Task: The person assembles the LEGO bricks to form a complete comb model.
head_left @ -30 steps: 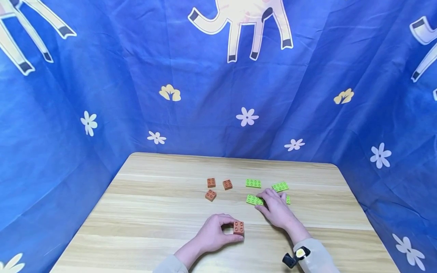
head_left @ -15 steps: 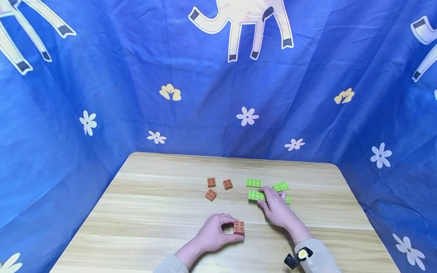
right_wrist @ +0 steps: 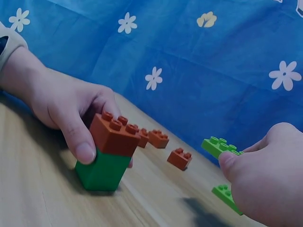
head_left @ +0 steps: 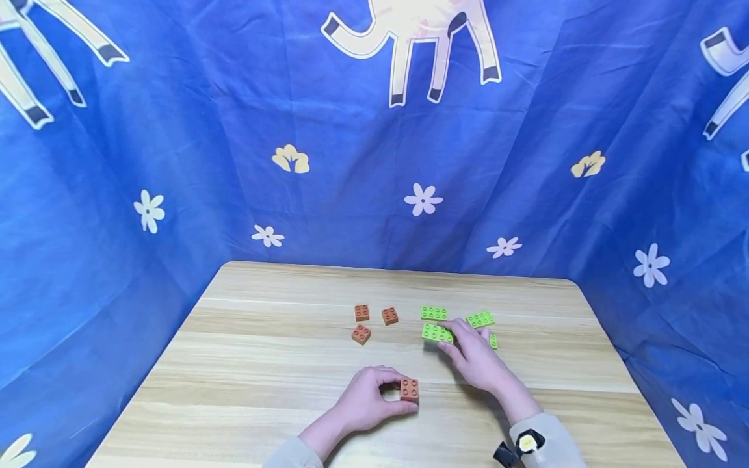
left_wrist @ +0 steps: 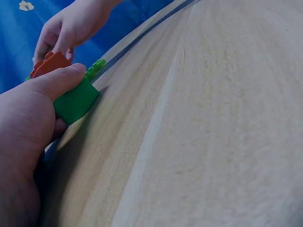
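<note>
Near the front of the table my left hand [head_left: 368, 400] grips a two-brick stack between thumb and fingers. A reddish-brown four-stud brick [right_wrist: 116, 135] forms its top, and a dark green block [right_wrist: 104, 171] of similar width its base, low at the tabletop. My right hand [head_left: 480, 361], farther back and to the right, pinches a flat light green eight-stud building brick [head_left: 435, 333] by its right end. In the right wrist view that brick is raised, with a shadow below. Seen from the left wrist, my thumb covers part of the stack.
Behind the left hand, loose reddish-brown bricks [head_left: 361, 313] lie on the wooden table [head_left: 263, 364]. Flat light green bricks [head_left: 434, 313] lie around the right hand, one of them [head_left: 494, 341] partly hidden by it. A blue patterned curtain [head_left: 351, 162] encloses the back and sides.
My right hand has lifted the flat light green brick off the table and shifted it slightly. The left hand and its stack have stayed in place.
</note>
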`<state>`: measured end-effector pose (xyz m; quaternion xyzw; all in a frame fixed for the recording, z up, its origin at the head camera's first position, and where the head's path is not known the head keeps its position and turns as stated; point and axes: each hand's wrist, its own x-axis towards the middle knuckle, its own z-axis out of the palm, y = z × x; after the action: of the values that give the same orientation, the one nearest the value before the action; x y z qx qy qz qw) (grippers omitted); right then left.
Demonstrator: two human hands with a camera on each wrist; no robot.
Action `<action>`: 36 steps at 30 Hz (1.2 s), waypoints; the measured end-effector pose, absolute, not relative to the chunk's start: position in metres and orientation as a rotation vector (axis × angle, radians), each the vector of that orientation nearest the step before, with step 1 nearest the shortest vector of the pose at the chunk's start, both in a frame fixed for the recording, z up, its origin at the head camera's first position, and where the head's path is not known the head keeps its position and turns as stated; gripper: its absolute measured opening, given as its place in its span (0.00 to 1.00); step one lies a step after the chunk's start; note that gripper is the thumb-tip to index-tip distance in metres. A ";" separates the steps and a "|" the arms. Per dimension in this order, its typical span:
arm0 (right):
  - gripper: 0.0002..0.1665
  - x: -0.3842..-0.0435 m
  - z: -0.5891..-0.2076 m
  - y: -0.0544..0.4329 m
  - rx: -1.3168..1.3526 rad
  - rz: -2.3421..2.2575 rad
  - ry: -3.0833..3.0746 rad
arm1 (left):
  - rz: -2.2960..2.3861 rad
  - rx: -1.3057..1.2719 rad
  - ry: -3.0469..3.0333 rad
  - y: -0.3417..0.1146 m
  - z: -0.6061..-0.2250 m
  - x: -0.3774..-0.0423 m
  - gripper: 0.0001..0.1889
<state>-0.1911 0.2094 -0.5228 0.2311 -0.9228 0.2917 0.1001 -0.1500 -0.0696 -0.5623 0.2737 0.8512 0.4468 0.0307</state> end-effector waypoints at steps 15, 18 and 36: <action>0.26 -0.172 -0.500 0.205 0.753 0.941 -2.696 | 1.376 0.846 2.623 -0.070 -0.563 -0.151 0.21; 0.26 -0.169 -0.497 0.204 0.776 0.932 -2.688 | 1.369 0.850 2.627 -0.070 -0.563 -0.151 0.21; 0.24 -0.146 -0.490 0.196 0.903 0.928 -2.652 | 1.343 0.846 2.639 -0.070 -0.564 -0.151 0.20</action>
<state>-0.1461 0.1958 -0.4897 0.3047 -0.8945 0.3130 0.0951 -0.1511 -0.0696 -0.5638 0.2744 0.8566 0.4359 0.0309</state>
